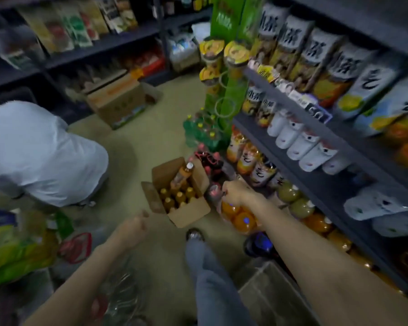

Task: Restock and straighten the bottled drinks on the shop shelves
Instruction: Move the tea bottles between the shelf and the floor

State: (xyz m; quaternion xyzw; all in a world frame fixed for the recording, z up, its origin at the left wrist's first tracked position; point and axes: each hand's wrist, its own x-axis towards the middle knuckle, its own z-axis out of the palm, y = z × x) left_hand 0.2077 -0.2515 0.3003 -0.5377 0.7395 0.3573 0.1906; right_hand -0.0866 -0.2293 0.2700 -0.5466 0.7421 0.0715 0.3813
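- Step, as I read it: restocking from the floor. Open cardboard box [174, 196] sits centre frame, holding amber bottles [178, 196]; one bottle [183, 172] stands taller than the rest.
- Right hand [237, 192], centre right, fingers curled around a red-capped bottle top [214, 191] just right of the box, over the shrink-wrapped orange bottles [239, 217]. Blurry; grip looks real but not certain.
- Left hand [134, 225], lower centre, loosely curled, holds nothing, near the box's left flap.
- Next move probably calls for lifting that bottle to a gap on the shelves [290, 147] at right, label facing out.
- More drink packs [203, 130] on the floor, mid frame.
- Writing: price tag [317, 113] on the shelf edge reads roughly "50"; large brush-style characters on cartons [316, 48] upper right, unreadable.
- Another person in a white shirt [38, 151] crouches at left.
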